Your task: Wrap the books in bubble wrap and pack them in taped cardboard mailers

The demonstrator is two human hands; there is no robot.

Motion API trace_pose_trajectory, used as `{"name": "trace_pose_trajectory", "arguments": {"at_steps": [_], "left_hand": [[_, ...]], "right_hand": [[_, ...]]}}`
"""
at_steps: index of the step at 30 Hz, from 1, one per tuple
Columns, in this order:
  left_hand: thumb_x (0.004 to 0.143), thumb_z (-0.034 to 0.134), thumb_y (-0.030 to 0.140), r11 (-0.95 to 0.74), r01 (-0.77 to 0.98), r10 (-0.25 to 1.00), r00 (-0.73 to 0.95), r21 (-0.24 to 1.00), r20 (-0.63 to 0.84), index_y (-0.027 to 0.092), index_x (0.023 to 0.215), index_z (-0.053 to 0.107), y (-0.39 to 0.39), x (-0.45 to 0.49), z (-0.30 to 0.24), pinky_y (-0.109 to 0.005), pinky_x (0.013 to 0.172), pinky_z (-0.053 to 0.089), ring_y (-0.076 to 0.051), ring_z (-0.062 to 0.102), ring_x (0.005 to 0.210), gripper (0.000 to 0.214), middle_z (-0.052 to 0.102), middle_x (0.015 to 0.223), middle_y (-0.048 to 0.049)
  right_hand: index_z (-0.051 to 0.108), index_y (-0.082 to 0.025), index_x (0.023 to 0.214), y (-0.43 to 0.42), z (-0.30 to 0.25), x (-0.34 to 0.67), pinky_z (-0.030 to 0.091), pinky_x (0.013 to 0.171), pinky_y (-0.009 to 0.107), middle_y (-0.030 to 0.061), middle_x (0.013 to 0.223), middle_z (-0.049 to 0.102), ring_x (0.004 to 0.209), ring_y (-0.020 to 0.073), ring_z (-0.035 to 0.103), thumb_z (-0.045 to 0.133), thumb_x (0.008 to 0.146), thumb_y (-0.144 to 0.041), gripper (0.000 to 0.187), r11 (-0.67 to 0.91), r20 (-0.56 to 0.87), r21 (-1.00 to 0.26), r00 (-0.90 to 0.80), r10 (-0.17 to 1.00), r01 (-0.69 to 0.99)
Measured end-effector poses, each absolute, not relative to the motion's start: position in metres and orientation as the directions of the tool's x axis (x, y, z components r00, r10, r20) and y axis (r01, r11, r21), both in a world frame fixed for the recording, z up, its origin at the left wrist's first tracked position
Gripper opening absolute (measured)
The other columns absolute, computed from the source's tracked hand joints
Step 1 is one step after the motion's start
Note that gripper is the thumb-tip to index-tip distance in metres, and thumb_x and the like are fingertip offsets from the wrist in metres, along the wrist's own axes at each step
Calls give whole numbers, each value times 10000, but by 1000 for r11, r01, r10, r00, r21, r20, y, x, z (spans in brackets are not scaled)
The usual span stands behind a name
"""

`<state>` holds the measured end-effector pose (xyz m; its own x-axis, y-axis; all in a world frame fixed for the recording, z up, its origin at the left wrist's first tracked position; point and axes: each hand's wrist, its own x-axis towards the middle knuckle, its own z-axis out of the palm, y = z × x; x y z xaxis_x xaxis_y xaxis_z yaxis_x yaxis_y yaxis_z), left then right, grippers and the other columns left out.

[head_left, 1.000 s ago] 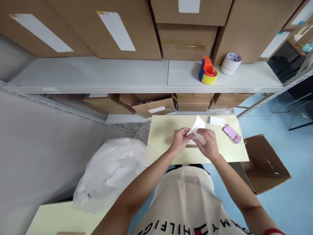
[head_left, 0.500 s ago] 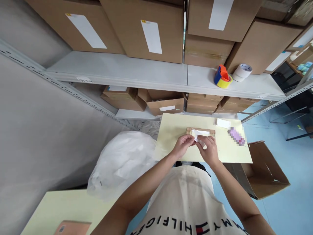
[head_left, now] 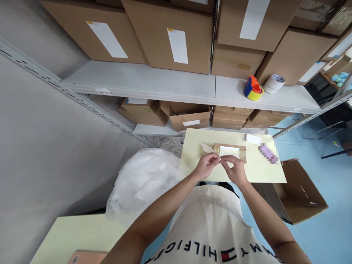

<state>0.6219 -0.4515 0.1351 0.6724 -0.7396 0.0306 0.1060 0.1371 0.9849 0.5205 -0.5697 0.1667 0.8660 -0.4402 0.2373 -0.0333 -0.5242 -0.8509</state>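
Note:
My left hand (head_left: pixel 206 165) is closed in a pinch above the near edge of a small taped cardboard box. A thin white slip of paper (head_left: pixel 207 147) sticks out beyond its fingers, up and to the left. Meeting it fingertip to fingertip is my right hand (head_left: pixel 234 169), also pinched; whatever lies between those fingertips is too small to make out. Beneath and behind both hands lies the small cardboard box (head_left: pixel 243 149), with a white label (head_left: pixel 228 151) on top and clear tape at its ends. The hands hide its near edge.
The box rests on a pale yellow table (head_left: pixel 192 141), with a small white card pack (head_left: pixel 253 139) and a blurred purple object (head_left: pixel 268 153) at right. White plastic bag (head_left: pixel 145 179) bulges at left; an open carton (head_left: pixel 301 194) stands at right. Ahead, a shelf (head_left: pixel 165 81) bears cartons and tape rolls.
The white slip has swung from between my hands to the left, uncovering the box's label. My fingertips have come together. The whole view has shifted slightly.

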Motion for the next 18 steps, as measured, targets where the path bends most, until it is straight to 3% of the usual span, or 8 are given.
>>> {"name": "trace_pose_trajectory", "arguments": {"at_steps": [10,18], "left_hand": [[915,542,356,42,-279,-688,688,959,230,182,761,621,-448,619,133,-260,686,469,-139,585,723,245,622,756,-28],[924,511,324,17,-301,-667,707,954,235,188,753,577,-450,620,135,-258,676,464,-138,576,709,228,616,750,-23]], "right_hand": [[723,-232,805,-565,162,522,584,717,340,52,825,759,783,218,722,579,844,-273,155,-517,147,-843,863,-484,-146],[706,-228,835,-569,163,528,572,698,318,65,843,750,803,214,716,510,893,-258,206,-647,242,-757,880,-408,-91]]}}
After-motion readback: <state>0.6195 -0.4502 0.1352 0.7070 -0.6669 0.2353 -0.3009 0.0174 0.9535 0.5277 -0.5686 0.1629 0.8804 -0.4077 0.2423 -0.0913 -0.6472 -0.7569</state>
